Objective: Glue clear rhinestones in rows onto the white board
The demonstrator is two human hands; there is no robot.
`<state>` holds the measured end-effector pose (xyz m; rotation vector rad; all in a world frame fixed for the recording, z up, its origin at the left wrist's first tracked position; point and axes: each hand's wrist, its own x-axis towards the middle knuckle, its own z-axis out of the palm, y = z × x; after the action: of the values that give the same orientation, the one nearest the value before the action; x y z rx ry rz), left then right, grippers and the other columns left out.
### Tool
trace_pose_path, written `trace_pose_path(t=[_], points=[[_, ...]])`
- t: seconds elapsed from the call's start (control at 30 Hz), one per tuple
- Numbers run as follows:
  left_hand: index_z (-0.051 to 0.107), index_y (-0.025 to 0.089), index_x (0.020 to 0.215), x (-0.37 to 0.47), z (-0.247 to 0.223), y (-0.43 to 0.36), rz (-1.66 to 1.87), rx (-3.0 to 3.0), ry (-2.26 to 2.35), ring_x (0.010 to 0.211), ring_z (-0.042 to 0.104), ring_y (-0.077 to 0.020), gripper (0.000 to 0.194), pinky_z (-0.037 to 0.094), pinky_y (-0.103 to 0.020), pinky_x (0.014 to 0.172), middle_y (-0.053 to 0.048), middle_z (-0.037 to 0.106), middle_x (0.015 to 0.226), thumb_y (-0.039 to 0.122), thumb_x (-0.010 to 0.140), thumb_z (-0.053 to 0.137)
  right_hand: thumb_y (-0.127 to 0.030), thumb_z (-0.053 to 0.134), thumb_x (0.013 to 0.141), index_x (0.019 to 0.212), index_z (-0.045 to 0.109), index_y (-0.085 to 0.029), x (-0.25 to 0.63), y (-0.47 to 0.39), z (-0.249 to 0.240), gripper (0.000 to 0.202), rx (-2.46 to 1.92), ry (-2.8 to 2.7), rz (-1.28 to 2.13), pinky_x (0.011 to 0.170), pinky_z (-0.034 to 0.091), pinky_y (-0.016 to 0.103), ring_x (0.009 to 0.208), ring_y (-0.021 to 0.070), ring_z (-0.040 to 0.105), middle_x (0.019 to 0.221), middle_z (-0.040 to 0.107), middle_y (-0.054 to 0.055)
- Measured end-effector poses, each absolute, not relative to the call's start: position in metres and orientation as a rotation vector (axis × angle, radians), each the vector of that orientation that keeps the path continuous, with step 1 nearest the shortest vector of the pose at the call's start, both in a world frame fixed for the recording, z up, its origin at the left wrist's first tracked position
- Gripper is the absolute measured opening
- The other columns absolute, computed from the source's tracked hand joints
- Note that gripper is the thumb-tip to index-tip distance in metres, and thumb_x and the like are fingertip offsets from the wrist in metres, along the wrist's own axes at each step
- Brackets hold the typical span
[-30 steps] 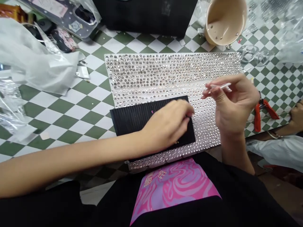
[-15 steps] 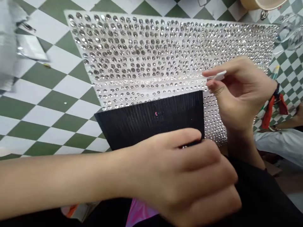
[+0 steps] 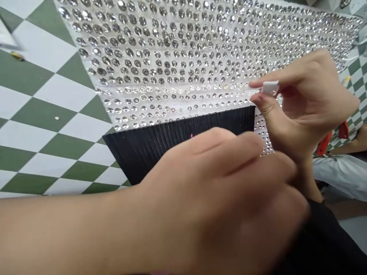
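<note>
My right hand [image 3: 304, 88] pinches a small white piece [image 3: 270, 88] between thumb and forefinger; a clear gem seems to sit on it. It is above a white sheet [image 3: 155, 42] covered with rows of shiny clear rhinestones. In the foreground my left hand [image 3: 218, 194] reaches in from the left, back of the hand up, fingers curled and blurred. What they close on is hidden. Beneath my left hand is a black ribbed panel [image 3: 137, 141] bearing a small pink mark, its far edge lying along the rhinestone rows.
Green and white checked floor [image 3: 43, 126] extends to the left, with a small white bit [image 3: 57, 118] and a small yellow item [image 3: 17, 56] on it. At the right edge are light grey trousers [image 3: 341, 172] and part of another person's arm [image 3: 344, 149].
The view has moved closer, so the sheet and panel look larger. My left hand has shifted up and right over the panel. The white piece has turned its flat face toward me.
</note>
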<state>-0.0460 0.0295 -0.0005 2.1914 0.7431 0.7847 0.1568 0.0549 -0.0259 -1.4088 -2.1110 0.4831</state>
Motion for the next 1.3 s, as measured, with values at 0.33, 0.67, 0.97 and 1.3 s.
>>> trace_pose_path(t=[0.33, 0.67, 0.97, 1.3], points=[[0.058, 0.006, 0.120, -0.036, -0.053, 0.032, 0.645, 2.673, 0.537, 0.125, 0.053, -0.0242, 0.037, 0.047, -0.039, 0.106, -0.013, 0.058, 0.132, 0.014, 0.098, 0.029, -0.010, 0.064, 0.078, 0.099, 0.066, -0.026, 0.158, 0.065, -0.044, 0.026, -1.202, -2.201, 0.294, 0.064, 0.045, 0.033, 0.071, 0.0169, 0.058, 0.080, 0.068, -0.002], [0.058, 0.009, 0.120, -0.037, -0.055, 0.033, 0.632, 2.684, 0.541, 0.126, 0.053, -0.0227, 0.032, 0.047, -0.037, 0.106, -0.011, 0.059, 0.131, 0.018, 0.098, 0.037, -0.013, 0.059, 0.081, 0.079, 0.064, -0.020, 0.145, 0.062, -0.039, 0.010, -1.405, -2.185, 0.156, 0.064, 0.047, 0.034, 0.068, 0.0158, 0.060, 0.073, 0.067, 0.000], [0.058, 0.010, 0.120, -0.037, -0.056, 0.033, 0.637, 2.643, 0.561, 0.126, 0.053, -0.0209, 0.032, 0.046, -0.035, 0.106, -0.009, 0.058, 0.132, 0.015, 0.098, 0.035, -0.036, 0.054, 0.087, 0.101, 0.068, -0.023, 0.151, 0.065, -0.023, 0.024, -1.735, -2.195, 0.325, 0.074, 0.052, 0.038, 0.084, 0.0185, 0.066, 0.093, 0.072, 0.001], [0.059, 0.010, 0.120, -0.037, -0.057, 0.032, 0.653, 2.631, 0.551, 0.125, 0.054, -0.0219, 0.031, 0.047, -0.036, 0.107, -0.011, 0.059, 0.131, 0.015, 0.097, 0.039, -0.024, 0.059, 0.082, 0.083, 0.070, -0.028, 0.143, 0.060, -0.036, 0.012, -1.637, -2.144, 0.160, 0.069, 0.045, 0.035, 0.073, 0.0176, 0.056, 0.073, 0.065, -0.003]])
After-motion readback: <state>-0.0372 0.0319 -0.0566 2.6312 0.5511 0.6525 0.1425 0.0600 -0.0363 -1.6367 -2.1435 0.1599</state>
